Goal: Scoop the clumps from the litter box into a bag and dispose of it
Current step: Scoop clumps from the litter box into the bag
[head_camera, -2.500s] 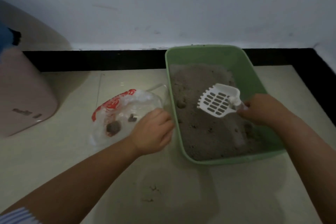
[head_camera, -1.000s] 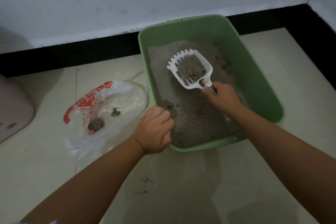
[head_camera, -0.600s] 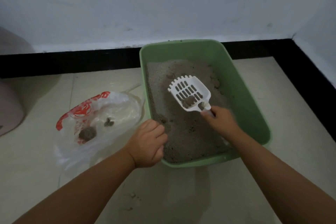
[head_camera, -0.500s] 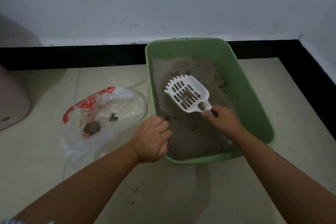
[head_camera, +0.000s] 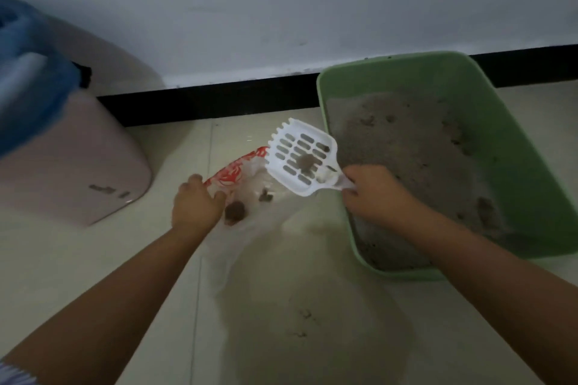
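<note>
nearest the camera, two bare forearms reach in from the bottom corners, and a sliver of one striped sleeve [head_camera: 12, 377] is cut off at the lower left edge. between them the pale tiled floor [head_camera: 93, 259] carries a few dark specks of spilled litter. the left hand [head_camera: 195, 205] pinches the rim of one thin clear plastic bag with red print [head_camera: 240, 172], its thumb and fingers curled on the edge; the lower part of the bag is nearly see-through and hard to separate from the floor. two dark clumps show inside it, a larger round clump [head_camera: 235, 211] just beside the left thumb and a smaller clump [head_camera: 265, 196] a little further in. the right hand [head_camera: 373, 194] grips the handle of one white slotted plastic litter scoop [head_camera: 301, 157], the handle itself hidden inside the fist. the scoop hangs tilted above the bag's opening, holding one grey clump [head_camera: 304, 162] near its middle and a small dark bit near its right edge. to the right sits one green rectangular plastic litter box [head_camera: 516, 166] filled with grey litter, its right side cut off by the frame. at the far left stands one pinkish rounded container [head_camera: 78, 172] with something blue and blurred [head_camera: 28, 78] on top, too smeared to identify. behind everything run one black skirting strip [head_camera: 212, 100] and a white wall [head_camera: 281, 3].
</note>
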{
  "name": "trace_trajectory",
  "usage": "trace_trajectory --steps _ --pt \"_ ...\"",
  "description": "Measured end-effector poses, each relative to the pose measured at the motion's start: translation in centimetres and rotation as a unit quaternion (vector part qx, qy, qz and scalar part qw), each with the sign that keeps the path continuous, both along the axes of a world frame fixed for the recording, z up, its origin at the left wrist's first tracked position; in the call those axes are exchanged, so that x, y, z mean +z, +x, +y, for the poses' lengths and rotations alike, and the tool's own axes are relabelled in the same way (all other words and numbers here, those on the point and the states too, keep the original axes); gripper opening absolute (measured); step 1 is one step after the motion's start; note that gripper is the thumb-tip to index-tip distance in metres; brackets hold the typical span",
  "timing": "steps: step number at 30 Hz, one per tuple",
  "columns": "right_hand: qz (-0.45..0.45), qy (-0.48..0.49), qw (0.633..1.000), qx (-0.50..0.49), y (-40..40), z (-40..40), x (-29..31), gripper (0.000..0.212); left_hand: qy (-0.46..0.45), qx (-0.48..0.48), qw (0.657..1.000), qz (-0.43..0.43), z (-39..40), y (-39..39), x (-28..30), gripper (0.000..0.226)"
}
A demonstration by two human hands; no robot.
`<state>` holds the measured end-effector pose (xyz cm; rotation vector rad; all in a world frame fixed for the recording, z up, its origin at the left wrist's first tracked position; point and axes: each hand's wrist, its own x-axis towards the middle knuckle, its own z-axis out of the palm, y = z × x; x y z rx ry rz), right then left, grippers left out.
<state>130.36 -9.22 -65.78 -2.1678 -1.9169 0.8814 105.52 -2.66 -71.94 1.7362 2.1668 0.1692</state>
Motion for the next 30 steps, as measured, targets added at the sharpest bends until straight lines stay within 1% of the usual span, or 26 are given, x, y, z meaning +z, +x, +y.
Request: trace_trajectory --steps 1,3,4,7,9,10,12,13,14,15,16,18,21,24,25,26,28,30 --pt "-0.032 0.001 0.999 0.029 -1.2 0.2 0.3 0.015 -0.024 0.002 1.0 -0.01 0.1 -0.6 -0.3 0.034" --pt "-0.089 -0.009 0.993 0.075 -3.3 0.3 0.3 0.031 -0.016 -0.033 0.999 -0.006 -0.2 -1.1 -0.6 0.027" --pt "-0.114 -0.008 0.989 0.093 -4.0 0.2 0.1 0.033 0.0 -0.046 0.999 -0.002 -0.3 -1.2 -0.7 0.027" --pt "-0.184 0.068 0.97 0.144 -5.3 0.0 -0.1 0.027 0.036 -0.043 0.998 -0.016 -0.4 -1.1 -0.6 0.024" --pt "-0.185 0.092 0.968 0.138 -5.0 0.0 0.0 0.027 0.046 -0.041 0.998 -0.019 -0.4 -0.9 -0.4 0.023" --pt "-0.178 0.091 0.972 0.124 -4.5 0.2 0.3 0.027 0.057 -0.046 0.997 -0.013 -0.5 -0.9 -0.3 0.028" --pt "-0.151 0.085 0.982 0.079 -3.0 0.3 1.3 0.024 0.117 -0.074 0.99 0.002 -0.8 -0.6 -0.2 0.037" --pt "-0.134 0.082 0.987 0.044 -1.6 0.2 2.1 0.019 0.16 -0.108 0.981 0.003 -0.9 -0.1 -0.1 0.036" --pt "-0.123 0.077 0.989 0.012 0.0 0.0 3.0 0.014 0.201 -0.153 0.968 -0.004 -1.0 0.6 0.0 0.032" --pt "-0.122 0.064 0.99 -0.017 2.1 -0.3 3.6 0.02 0.236 -0.203 0.95 -0.018 -1.1 1.6 0.1 0.029" --pt "-0.138 0.047 0.989 -0.038 4.3 -0.8 4.2 0.027 0.263 -0.26 0.928 -0.037 -1.3 2.8 0.0 0.028" --pt "-0.191 0.001 0.979 -0.065 9.2 -1.9 4.5 0.029 0.295 -0.383 0.871 -0.083 -1.9 6.1 0.0 0.031" --pt "-0.238 -0.11 0.958 -0.116 14.6 -4.3 3.9 0.046 0.305 -0.535 0.778 -0.127 -3.3 11.3 0.0 0.026" --pt "-0.274 -0.187 0.939 -0.089 17.3 -5.9 3.6 0.055 0.28 -0.633 0.711 -0.125 -4.6 14.7 -0.7 0.018" --pt "-0.279 -0.204 0.935 -0.079 17.8 -6.3 3.6 0.056 0.269 -0.654 0.697 -0.119 -4.9 15.2 -1.1 0.018" --pt "-0.282 -0.223 0.93 -0.071 18.2 -6.7 3.8 0.058 0.26 -0.665 0.691 -0.112 -5.0 15.4 -1.4 0.019" --pt "-0.282 -0.26 0.922 -0.057 19.0 -7.0 3.8 0.06 0.253 -0.661 0.7 -0.099 -5.0 15.2 -1.9 0.022" --pt "-0.287 -0.286 0.914 -0.04 19.6 -6.9 3.8 0.053 0.249 -0.651 0.711 -0.096 -5.1 14.9 -2.1 0.025"
